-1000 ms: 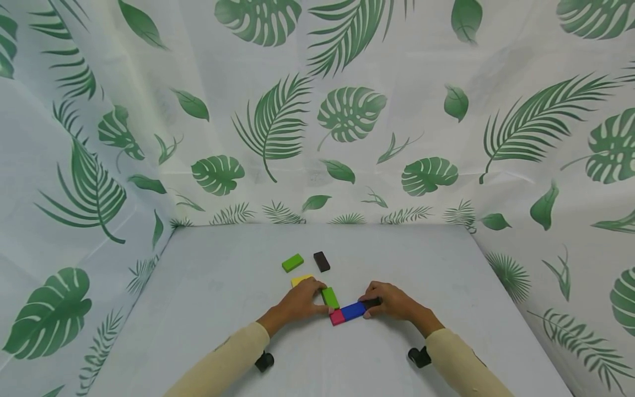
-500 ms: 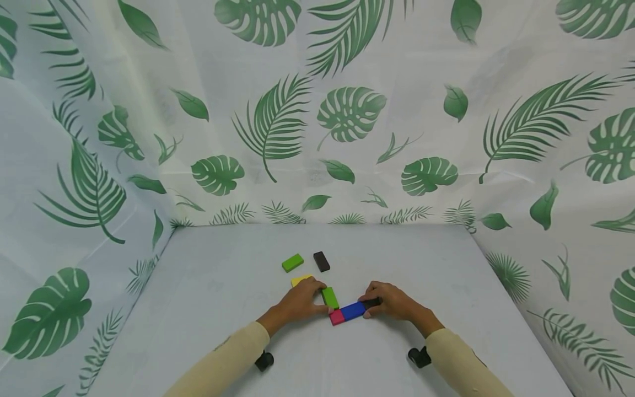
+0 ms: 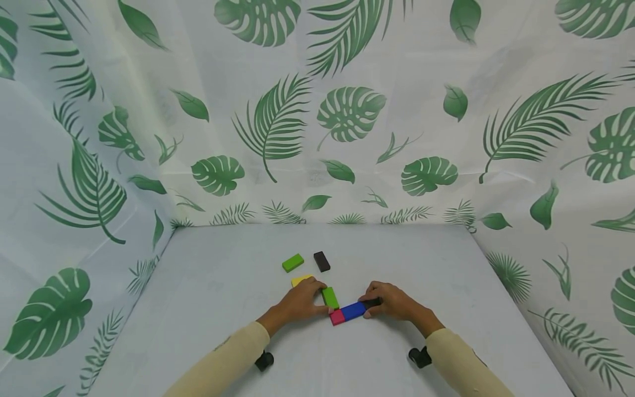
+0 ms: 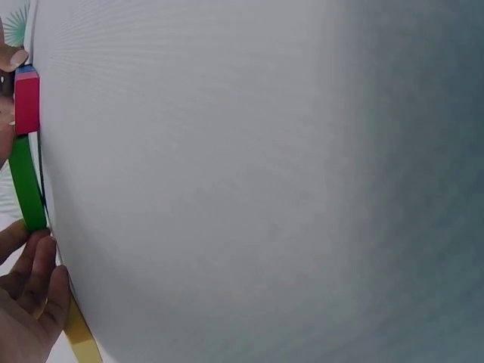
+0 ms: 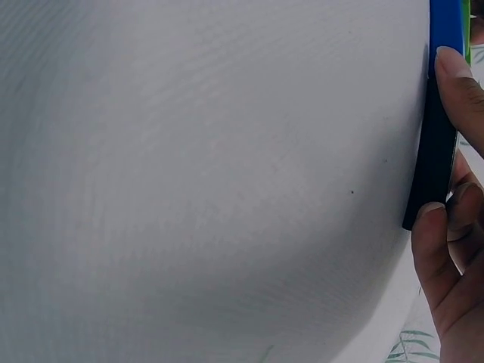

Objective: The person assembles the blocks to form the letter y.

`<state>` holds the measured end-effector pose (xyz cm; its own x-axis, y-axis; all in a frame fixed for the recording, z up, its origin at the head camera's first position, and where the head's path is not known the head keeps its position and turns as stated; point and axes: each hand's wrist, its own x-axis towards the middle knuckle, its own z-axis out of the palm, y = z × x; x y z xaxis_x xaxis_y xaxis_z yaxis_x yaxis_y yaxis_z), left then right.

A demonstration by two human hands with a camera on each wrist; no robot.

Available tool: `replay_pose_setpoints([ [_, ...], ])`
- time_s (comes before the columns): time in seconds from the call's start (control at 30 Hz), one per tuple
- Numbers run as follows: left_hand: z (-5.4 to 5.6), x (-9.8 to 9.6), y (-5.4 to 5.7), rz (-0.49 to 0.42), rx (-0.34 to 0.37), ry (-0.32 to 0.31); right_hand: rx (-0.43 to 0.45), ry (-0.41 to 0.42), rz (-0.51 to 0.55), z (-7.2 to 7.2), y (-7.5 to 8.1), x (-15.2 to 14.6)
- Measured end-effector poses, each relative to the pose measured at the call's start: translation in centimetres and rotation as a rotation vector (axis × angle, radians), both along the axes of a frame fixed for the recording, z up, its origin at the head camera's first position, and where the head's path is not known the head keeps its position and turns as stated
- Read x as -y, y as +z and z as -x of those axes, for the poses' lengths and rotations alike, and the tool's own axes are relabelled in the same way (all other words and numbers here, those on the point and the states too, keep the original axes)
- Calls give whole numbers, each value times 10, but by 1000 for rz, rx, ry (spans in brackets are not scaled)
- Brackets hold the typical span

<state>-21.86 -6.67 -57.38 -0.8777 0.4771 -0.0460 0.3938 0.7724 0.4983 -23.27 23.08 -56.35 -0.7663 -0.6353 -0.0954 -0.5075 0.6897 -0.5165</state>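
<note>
My left hand (image 3: 299, 300) grips a green block (image 3: 330, 298) by its far end and near end, fingers at the back and thumb in front. That block meets a red block (image 3: 337, 316) at a corner. A blue block (image 3: 354, 311) lies in line with the red one. At the blue block's right end my right hand (image 3: 392, 301) pinches a black block (image 3: 372, 302), partly covered by the fingers. In the right wrist view the thumb lies along the seam of the blue block (image 5: 445, 30) and the black block (image 5: 432, 144).
Behind the row lie a loose green block (image 3: 293, 263) and a loose black block (image 3: 322, 262). A yellow block (image 3: 301, 280) sits half hidden behind the left hand. White leaf-printed cloth (image 3: 317, 187) hangs at the back and sides of the white table (image 3: 208, 259).
</note>
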Motion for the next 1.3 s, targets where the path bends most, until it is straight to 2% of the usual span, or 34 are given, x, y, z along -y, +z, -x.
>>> replay_pose_setpoints([
  [1.3,-1,-2,4,39,14,3,-11,4,27,-1,-1,0],
])
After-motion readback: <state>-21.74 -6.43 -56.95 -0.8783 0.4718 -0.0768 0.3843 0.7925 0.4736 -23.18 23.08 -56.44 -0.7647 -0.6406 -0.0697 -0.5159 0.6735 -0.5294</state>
